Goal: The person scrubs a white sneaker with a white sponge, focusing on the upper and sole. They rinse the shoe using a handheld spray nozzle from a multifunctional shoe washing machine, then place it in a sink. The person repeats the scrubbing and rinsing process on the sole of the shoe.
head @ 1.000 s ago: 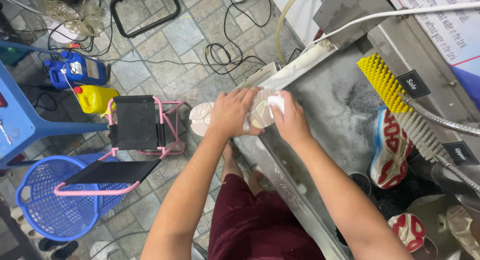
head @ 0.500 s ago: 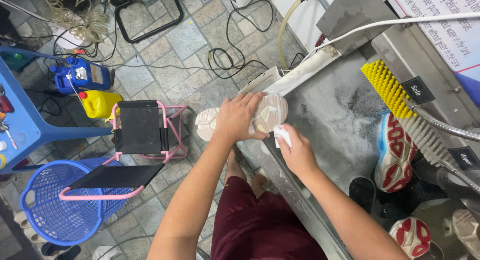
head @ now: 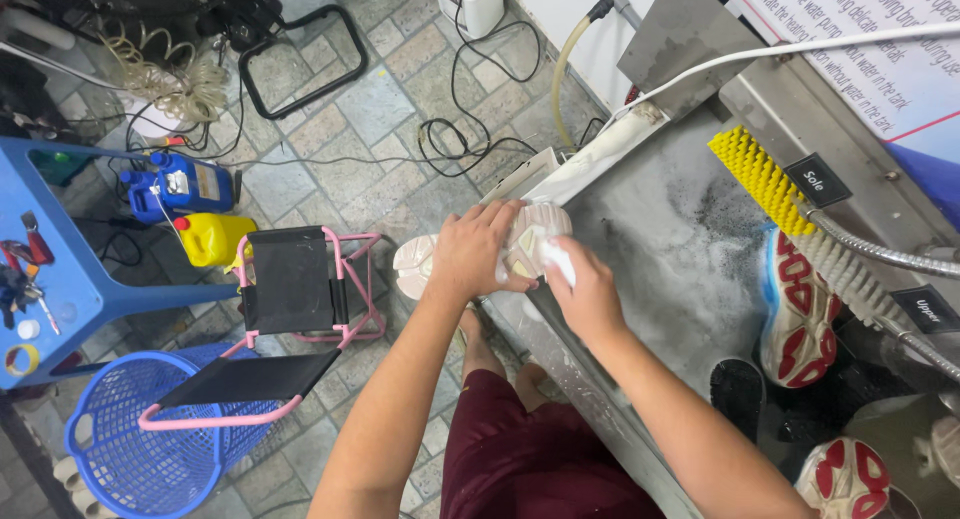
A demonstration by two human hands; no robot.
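Note:
My left hand (head: 472,251) grips a pale pink shoe (head: 420,262), sole up, over the near edge of a steel wash basin (head: 670,249). My right hand (head: 588,289) holds a small white cloth or sponge (head: 560,261) pressed against the shoe's sole near its front. Foam covers the basin floor beyond the hands.
A yellow brush roller (head: 760,179) and a white one (head: 850,274) lie along the basin's right side, with red-soled shoes (head: 800,314) by them. On the tiled floor to the left stand a pink folding chair (head: 295,279), blue basket (head: 130,449), blue table (head: 60,269), jugs and cables.
My right hand slid from the top of the shoe down to its near side, and now rubs the sole with the white cloth. The left hand keeps its grip.

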